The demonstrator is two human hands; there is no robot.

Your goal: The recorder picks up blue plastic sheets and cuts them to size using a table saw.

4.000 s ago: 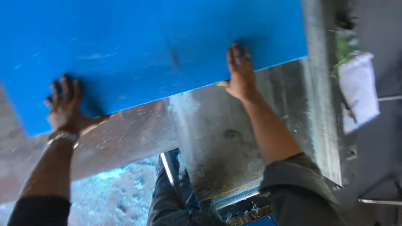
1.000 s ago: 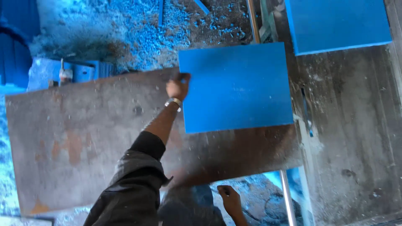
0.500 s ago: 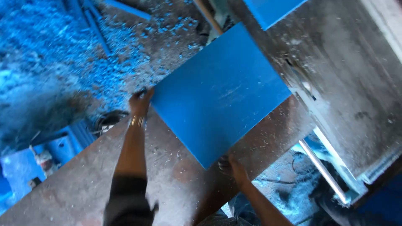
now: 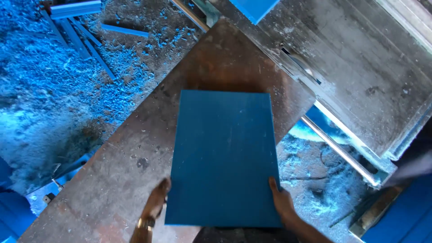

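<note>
While one blue board (image 4: 223, 157) lies over the rusty metal desk (image 4: 117, 171), two hands hold it by its near corners: the left hand (image 4: 157, 200) has its fingers clasped on the left edge, the right hand (image 4: 281, 200) on the right. A second blue board (image 4: 254, 8) shows at the top, and several blue strips (image 4: 90, 40) lie on the shavings-strewn floor (image 4: 40, 99).

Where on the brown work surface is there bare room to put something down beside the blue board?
The rusty brown table is bare left of the blue board, toward the shavings-covered floor, and beyond the board's far edge. At the near edge, the left hand and right hand grip the board's sides. On the right, the table ends close to the board.
</note>
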